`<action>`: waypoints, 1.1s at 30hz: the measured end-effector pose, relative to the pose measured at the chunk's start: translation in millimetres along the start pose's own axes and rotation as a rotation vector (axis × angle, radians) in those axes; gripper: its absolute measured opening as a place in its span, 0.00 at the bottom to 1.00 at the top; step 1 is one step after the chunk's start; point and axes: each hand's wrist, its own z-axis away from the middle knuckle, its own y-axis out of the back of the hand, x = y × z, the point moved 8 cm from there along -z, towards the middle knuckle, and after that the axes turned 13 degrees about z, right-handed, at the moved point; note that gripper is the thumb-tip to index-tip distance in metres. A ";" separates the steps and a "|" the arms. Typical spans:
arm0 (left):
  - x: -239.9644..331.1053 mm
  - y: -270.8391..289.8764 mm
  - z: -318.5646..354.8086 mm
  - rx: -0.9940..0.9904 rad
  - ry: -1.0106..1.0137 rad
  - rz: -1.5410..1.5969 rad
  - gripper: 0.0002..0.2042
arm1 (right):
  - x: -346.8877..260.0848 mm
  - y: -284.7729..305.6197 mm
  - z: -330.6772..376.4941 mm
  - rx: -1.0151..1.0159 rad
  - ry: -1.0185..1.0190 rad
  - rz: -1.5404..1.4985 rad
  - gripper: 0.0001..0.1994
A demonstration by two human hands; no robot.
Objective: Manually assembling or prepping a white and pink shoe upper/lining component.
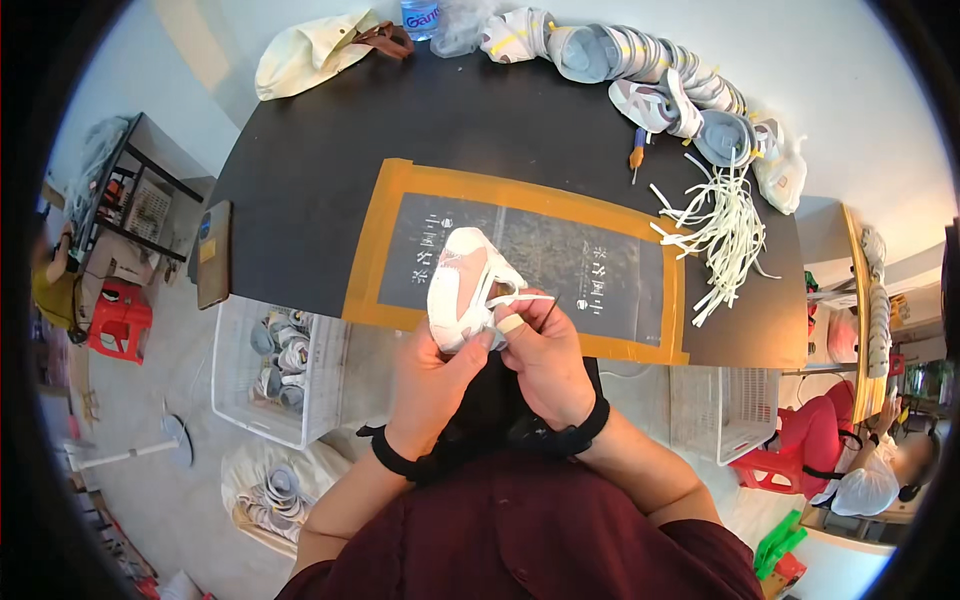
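Observation:
A white and pale pink shoe upper (462, 285) is held over the near edge of the table, its toe pointing away from me. My left hand (425, 385) is closed on the upper's near end, thumb on top. My right hand (548, 368) is closed at the upper's right side, with a tan wrap round the thumb. From the upper's opening, a flat white lace (525, 297) runs over to my right fingers, which pinch it. What lies under those fingertips is hidden.
Orange tape frames a clear sheet (540, 250) on the dark table (300, 200). Loose white laces (725, 235), an orange-handled tool (637, 155) and a row of shoe uppers (640, 55) lie beyond. White crates (240, 380) stand below; a person (860, 470) sits at far right.

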 end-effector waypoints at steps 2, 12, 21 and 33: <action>1.1 0.7 -0.6 0.004 0.003 -0.026 0.14 | 0.7 -1.0 -1.3 -0.018 0.032 -0.039 0.05; 1.8 0.9 -2.3 0.061 0.008 -0.003 0.12 | 1.4 -2.6 -0.3 0.039 0.064 -0.040 0.06; 1.6 1.3 -3.9 0.089 0.001 0.015 0.12 | -16.5 7.5 22.5 -0.144 0.021 0.255 0.14; 2.2 -6.1 -4.0 0.086 -0.052 0.126 0.13 | -73.4 -10.9 56.0 -0.032 0.589 1.223 0.07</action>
